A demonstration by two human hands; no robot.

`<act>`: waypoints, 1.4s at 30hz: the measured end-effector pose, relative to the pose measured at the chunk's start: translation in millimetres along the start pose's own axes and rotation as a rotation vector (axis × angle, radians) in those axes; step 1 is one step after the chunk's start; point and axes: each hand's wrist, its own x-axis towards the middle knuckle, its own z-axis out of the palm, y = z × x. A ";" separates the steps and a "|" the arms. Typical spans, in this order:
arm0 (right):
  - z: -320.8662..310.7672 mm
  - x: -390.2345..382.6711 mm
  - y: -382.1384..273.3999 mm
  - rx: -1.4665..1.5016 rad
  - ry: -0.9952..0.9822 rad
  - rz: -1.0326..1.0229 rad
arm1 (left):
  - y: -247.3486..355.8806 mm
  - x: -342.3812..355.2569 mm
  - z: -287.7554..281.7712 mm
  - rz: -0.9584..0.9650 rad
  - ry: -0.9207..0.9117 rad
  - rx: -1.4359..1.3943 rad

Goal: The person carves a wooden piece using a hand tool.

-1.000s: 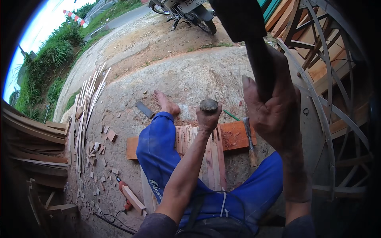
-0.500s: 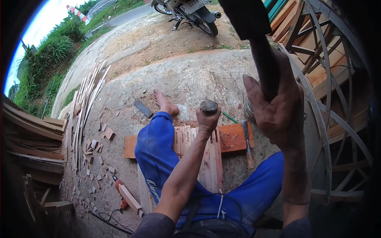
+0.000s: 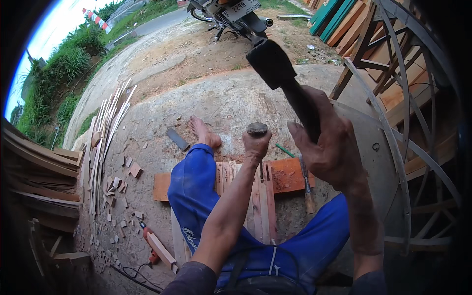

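My left hand [image 3: 254, 147] is wrapped round an upright chisel [image 3: 257, 129]; its worn, round handle end shows above the fist. Below it, slotted wooden strips [image 3: 256, 209] lie side by side across an orange-brown board [image 3: 286, 176]. My fist hides part of the blade, and I cannot tell exactly where its tip rests. Raised at the right, my right hand [image 3: 329, 147] grips a dark hammer [image 3: 272, 64], its head above and apart from the chisel. Another chisel [image 3: 309, 194] with a wooden handle leans at the board's right end. A thin green stick [image 3: 284, 150] lies beyond the board.
My bare foot [image 3: 204, 132] is beside a dark flat block [image 3: 177, 139]. At left lie wood scraps [image 3: 135, 170], thin strips [image 3: 105, 128] and a corded red power tool [image 3: 147, 236]. Curved frames [image 3: 400, 142] stand at right; a motorcycle [image 3: 241, 22] is parked ahead.
My right hand has brought the hammer down and to the left, toward the chisel. My left hand and the chisel have hardly moved.
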 end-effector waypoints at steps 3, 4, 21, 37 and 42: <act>11.8 23.6 13.7 -0.045 0.368 -0.038 | -7.1 1.4 6.3 0.293 -0.018 0.205; 21.2 13.9 26.5 -0.070 0.315 0.003 | -4.6 -5.0 7.8 0.279 -0.014 0.186; 39.9 -26.2 86.9 -0.644 -0.744 0.306 | 24.2 -13.5 31.7 0.042 0.206 0.068; 58.5 -164.8 139.2 0.085 -0.093 0.561 | -25.0 45.7 43.0 -0.272 0.215 0.162; 51.3 -165.7 129.6 0.279 -0.169 0.932 | -27.4 56.8 39.7 -0.343 0.176 0.327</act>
